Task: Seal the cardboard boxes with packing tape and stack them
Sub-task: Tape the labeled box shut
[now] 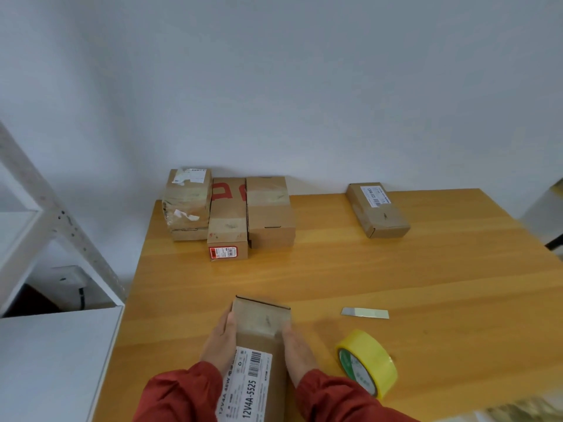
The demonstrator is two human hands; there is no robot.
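Box [259, 336] with white barcode label lies lengthwise at bench [426, 269] near edge, pinned between both hands. The left hand [219, 345] is flat against its left side, fingers straight, thumb at the top edge. The right hand [297, 354] is flat on the right side, fingers straight, not curled round. Red sleeves. Yellow tape roll [367, 362] stands on edge just right of the right hand. Metal blade [364, 312] lies flat beyond the roll, apart from it. Three boxes [227, 219] touch side by side at far left corner. Lone box [377, 210] sits near far right corner. White shelf [45, 345] stands beside bench left edge.
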